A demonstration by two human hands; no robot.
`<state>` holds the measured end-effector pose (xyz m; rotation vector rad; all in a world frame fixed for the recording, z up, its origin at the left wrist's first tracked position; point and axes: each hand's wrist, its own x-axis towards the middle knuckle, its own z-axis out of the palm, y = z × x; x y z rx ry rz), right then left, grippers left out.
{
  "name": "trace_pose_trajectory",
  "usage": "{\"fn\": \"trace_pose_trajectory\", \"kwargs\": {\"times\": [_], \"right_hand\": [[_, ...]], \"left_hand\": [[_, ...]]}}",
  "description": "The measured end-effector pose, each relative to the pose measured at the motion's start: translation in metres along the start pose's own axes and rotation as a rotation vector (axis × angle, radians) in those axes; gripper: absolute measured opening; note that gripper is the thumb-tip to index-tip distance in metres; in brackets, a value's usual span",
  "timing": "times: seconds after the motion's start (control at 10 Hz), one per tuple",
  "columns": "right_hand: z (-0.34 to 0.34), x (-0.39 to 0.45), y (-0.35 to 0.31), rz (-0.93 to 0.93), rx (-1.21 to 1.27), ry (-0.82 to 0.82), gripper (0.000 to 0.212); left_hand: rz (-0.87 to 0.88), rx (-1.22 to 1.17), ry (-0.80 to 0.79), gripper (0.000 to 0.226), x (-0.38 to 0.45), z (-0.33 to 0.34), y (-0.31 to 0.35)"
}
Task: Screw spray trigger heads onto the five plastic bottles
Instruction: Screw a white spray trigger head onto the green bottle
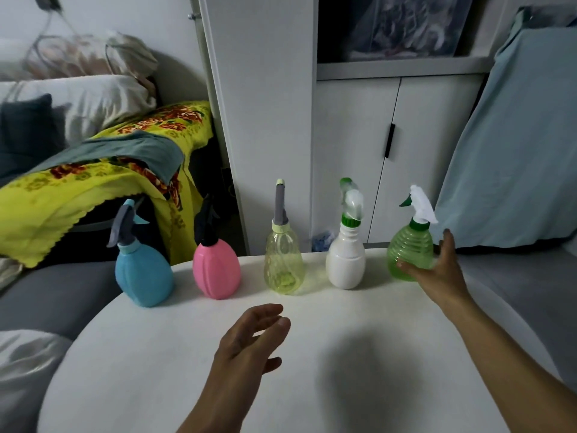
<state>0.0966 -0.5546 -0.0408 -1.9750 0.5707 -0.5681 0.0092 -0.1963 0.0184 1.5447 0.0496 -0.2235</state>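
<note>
Round white bench [359, 310] carried five capped plastic bottles in a far row: blue [143, 276], pink [216, 270], yellow [283, 264], white [346, 260], ribbed green [410, 251]. Right hand [438, 267] spread, touching green; left hand [249, 339] relaxed, empty.

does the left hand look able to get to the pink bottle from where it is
Probably yes. The left hand hovers open over the bare white table, and the pink bottle stands ahead and slightly left of it, with nothing between them. The blue bottle beside it stands apart.
</note>
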Motion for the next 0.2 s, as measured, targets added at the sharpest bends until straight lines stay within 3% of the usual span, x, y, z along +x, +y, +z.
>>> {"fn": "trace_pose_trajectory", "kwargs": {"times": [0.1,0.2], "right_hand": [[-0.013,-0.004,-0.003,0.117,0.01,-0.028,0.115],[-0.032,0.0,-0.024,0.121,0.126,0.156,0.095]], "left_hand": [[0.045,-0.029,0.023,0.021,-0.001,0.002,0.011],[0.16,-0.009,0.094,0.022,0.001,-0.009,0.027]]}}
